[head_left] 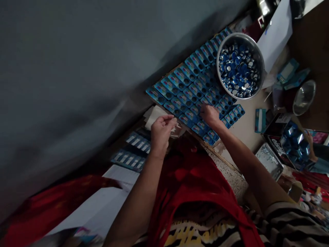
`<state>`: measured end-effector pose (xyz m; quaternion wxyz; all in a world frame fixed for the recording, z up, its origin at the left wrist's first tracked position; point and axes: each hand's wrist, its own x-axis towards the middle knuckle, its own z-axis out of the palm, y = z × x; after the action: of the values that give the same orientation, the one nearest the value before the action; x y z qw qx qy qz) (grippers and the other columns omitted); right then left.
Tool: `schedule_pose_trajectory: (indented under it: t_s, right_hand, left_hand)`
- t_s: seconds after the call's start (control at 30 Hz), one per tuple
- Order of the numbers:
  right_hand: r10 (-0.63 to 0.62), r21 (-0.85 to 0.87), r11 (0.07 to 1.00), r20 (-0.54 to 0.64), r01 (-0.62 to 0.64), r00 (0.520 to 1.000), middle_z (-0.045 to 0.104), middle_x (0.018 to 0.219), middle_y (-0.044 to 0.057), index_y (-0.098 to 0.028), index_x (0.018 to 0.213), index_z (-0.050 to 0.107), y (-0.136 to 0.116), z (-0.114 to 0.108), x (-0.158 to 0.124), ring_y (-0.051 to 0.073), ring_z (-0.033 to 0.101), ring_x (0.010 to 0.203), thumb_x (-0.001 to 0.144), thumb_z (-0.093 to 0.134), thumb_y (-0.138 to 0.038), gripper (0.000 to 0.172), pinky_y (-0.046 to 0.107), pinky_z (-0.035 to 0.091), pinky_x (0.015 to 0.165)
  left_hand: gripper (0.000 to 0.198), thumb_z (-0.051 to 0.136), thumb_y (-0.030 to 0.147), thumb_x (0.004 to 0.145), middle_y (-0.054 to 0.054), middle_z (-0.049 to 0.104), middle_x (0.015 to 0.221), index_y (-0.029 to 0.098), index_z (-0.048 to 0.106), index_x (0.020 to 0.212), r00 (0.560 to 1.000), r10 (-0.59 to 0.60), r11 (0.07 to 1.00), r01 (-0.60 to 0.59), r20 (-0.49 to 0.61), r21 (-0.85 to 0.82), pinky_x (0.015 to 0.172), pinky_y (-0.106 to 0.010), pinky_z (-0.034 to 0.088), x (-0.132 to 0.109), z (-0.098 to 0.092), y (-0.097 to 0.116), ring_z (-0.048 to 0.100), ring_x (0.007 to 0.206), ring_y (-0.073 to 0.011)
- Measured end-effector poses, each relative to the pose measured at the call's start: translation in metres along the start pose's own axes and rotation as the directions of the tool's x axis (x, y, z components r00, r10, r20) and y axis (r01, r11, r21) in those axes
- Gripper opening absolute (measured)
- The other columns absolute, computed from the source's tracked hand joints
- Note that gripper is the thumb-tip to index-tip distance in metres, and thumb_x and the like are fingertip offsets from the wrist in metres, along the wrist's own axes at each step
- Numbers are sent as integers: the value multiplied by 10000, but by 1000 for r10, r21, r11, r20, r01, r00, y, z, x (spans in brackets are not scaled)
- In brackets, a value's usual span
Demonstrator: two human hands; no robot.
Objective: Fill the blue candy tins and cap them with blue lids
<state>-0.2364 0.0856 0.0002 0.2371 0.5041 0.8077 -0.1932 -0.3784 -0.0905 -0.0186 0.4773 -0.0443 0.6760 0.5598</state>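
The left hand [160, 132] is loosely curled, its thumb meeting the fingertips just above the near edge of the board. Something pale and see-through lies right beside those fingertips, but it is too dim to tell whether the hand pinches it. The right hand [210, 115] lies knuckles up on the blue packets [190, 85], which sit in slanting rows on the board [246, 127]. Its fingers bend down onto the near rows, and the back of the hand hides the tips, so I cannot tell whether they grip a packet or only press on it. A metal bowl [259, 60] of blue and silver caps stands on the far rows, apart from both hands. A white paper [154, 115] lies just beside the left hand, and a red cloth [190, 175] covers the lap. More packets [133, 151] lie in shadow under the left wrist. The grey wall [77, 68] is blurred, and a small empty bowl [304, 97] at the right is hard to make out
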Motion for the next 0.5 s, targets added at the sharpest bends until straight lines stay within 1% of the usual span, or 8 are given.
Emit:
schedule_pose_trajectory:
  t_s: [0.07,0.1,0.2,0.23,0.3,0.37,0.43,0.5]
  right_hand:
    - [33,-38,999,44,-32,998,808,1273,71,-274,1247,762,-1,-5,2,280,725,1173,935,681,-267,323,340,554,933]
    - [40,-47,998,61,-38,997,806,1278,70,-280,1266,749,-1,-7,3,283,723,1176,927,711,-295,342,341,560,928]
    - [25,-50,999,80,-21,996,803,1300,81,-272,1294,738,-2,-10,4,292,723,1188,914,765,-333,385,343,565,927]
    - [7,-45,999,75,-4,997,800,1314,90,-263,1310,734,-3,-10,2,292,725,1193,932,749,-319,382,344,562,933]
    - [-40,-30,999,66,42,997,799,1324,99,-247,1313,739,-4,-11,-8,282,730,1202,975,699,-277,342,339,548,948]
    - [-100,-8,995,69,101,993,812,1286,88,-248,1249,767,3,-19,-22,268,738,1180,997,693,-292,266,318,535,933]
    - [-150,43,988,19,149,989,828,1195,63,-263,1157,793,24,-39,-37,253,750,1110,1008,702,-352,195,303,525,888]
    - [-143,107,982,-133,157,981,827,1112,53,-267,1123,798,60,-70,-41,245,752,1028,1051,635,-371,206,311,518,861]
  left_hand:
    - [256,862,240,762,9,712,802,169,701,948,1000,31,999,-31,0,12,730,-200,545,2,2,11,683,730,-113]
    - [236,853,234,778,6,714,809,175,698,945,999,50,999,-50,21,18,745,-207,561,2,7,19,693,741,-119]
    - [162,829,211,831,-17,739,854,184,710,938,973,148,987,-156,176,29,793,-243,610,-6,43,51,735,787,-148]
    - [139,823,206,848,-24,747,873,184,716,935,950,197,978,-209,243,25,811,-259,623,-9,59,63,748,805,-160]
    - [85,797,189,880,-30,749,887,182,724,923,882,304,944,-329,359,7,838,-284,636,-13,97,86,760,829,-176]
    - [50,754,148,900,-33,743,895,181,725,924,813,379,903,-429,443,15,849,-302,634,-10,139,103,755,847,-184]
    - [90,714,100,898,-44,736,915,181,719,935,776,362,880,-467,515,84,860,-324,626,3,182,113,742,874,-198]
    - [126,708,68,871,-58,721,908,186,693,913,781,285,862,-462,556,207,921,-363,613,22,225,115,734,951,-234]
